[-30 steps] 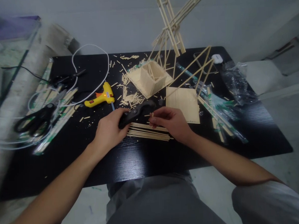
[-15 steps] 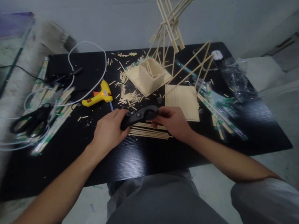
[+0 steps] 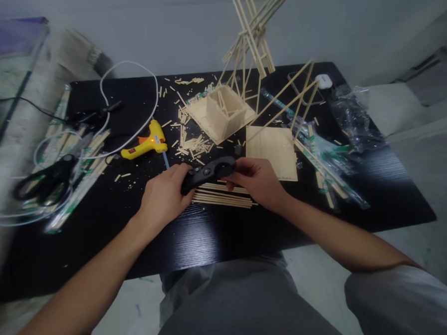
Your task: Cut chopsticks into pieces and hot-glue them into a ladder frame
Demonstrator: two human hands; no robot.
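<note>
My left hand [image 3: 164,192] is closed around one end of a black hand tool [image 3: 208,174] with a curved, hook-like far end and round screws on its side; its exact kind I cannot make out. At that curved end, the thumb and fingers of my right hand [image 3: 260,181] are pinched together on the tool. Beneath both hands lie several thin wooden sticks [image 3: 223,199] on the black table. Just beyond my right hand is a flat square panel of sticks [image 3: 270,152]. A yellow glue gun [image 3: 145,141] rests past my left hand.
Behind the hands stands a box-like stick model [image 3: 226,112] on a base, with a tall stick frame [image 3: 252,36] behind it. Cut stick pieces [image 3: 196,146] lie scattered. Black scissors [image 3: 46,182] and a white cable are at left; wrapped sticks [image 3: 330,167] and clear plastic [image 3: 350,113] at right.
</note>
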